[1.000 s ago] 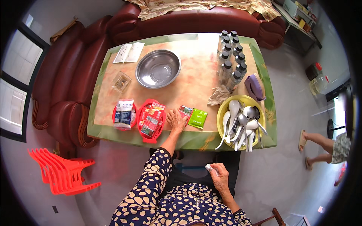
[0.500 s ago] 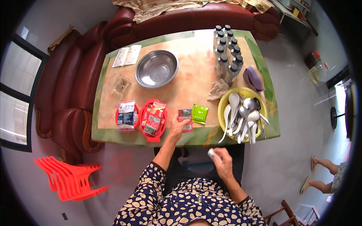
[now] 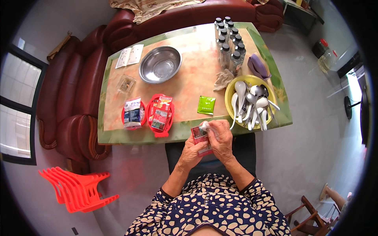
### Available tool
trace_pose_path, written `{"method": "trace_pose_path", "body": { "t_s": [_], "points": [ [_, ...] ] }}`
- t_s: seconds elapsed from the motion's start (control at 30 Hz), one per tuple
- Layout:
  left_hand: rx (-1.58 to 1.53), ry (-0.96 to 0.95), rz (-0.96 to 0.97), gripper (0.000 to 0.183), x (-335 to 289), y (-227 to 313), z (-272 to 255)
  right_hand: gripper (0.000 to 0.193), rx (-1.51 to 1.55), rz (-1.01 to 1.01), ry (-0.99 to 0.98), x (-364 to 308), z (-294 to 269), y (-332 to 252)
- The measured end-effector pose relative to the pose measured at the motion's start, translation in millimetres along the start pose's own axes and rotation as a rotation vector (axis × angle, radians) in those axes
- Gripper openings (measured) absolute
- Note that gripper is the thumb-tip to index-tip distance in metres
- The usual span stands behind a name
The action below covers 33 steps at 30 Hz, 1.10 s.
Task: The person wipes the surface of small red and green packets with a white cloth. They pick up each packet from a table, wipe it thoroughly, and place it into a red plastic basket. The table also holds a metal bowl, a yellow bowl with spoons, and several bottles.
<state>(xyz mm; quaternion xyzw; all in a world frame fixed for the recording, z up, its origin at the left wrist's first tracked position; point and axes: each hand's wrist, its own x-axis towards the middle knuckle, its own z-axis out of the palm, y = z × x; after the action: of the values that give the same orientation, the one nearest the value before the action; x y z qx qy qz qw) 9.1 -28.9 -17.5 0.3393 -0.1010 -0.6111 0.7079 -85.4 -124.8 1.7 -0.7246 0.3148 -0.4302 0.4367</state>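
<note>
Red sachet (image 3: pixel 200 135) sits pinched between both hands, left hand (image 3: pixel 192 148) beneath, right hand (image 3: pixel 221 141) fingers closed on its top.

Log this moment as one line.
hands: left hand and right hand hold red packet | place: table near edge | nearby: green packet

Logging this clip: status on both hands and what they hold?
Left hand grips small red packet from below. Right hand on the packet's top, a small white piece at its fingertips. Both at green-edged table near edge, nothing between them.
</note>
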Motion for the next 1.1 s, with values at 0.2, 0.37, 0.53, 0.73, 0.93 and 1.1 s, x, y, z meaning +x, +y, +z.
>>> {"method": "trace_pose_path", "body": {
  "t_s": [0.2, 0.37, 0.53, 0.73, 0.93, 1.1],
  "points": [
    [0.047, -0.043, 0.011, 0.058, -8.3, -3.4, 7.4, 0.025, -0.064, -0.055, 0.095, -2.7, 4.1, -17.9],
    [0.023, -0.046, -0.052, 0.06, -12.8, 9.0, 19.1, 0.023, 0.003, -0.315, -0.18, -9.6, 2.7, -34.1],
    [0.219, -0.049, -0.099, 0.063, -19.5, 3.2, 17.8, 0.023, -0.133, -0.147, 0.106, 6.6, 6.8, -21.3],
    [0.104, -0.055, 0.01, 0.069, -13.1, 12.8, 28.8, 0.025, -0.007, -0.288, -0.076, -20.8, 1.5, -36.1],
    [-0.022, -0.315, -0.032, 0.068, -16.8, 6.8, -0.4, 0.025, -0.075, -0.232, -0.017, -13.3, 2.6, -36.0],
    [0.054, -0.061, 0.0, 0.064, -22.9, 6.5, 16.4, 0.026, -0.296, -0.199, 0.178, -5.2, -1.2, -20.5]
  ]
}}
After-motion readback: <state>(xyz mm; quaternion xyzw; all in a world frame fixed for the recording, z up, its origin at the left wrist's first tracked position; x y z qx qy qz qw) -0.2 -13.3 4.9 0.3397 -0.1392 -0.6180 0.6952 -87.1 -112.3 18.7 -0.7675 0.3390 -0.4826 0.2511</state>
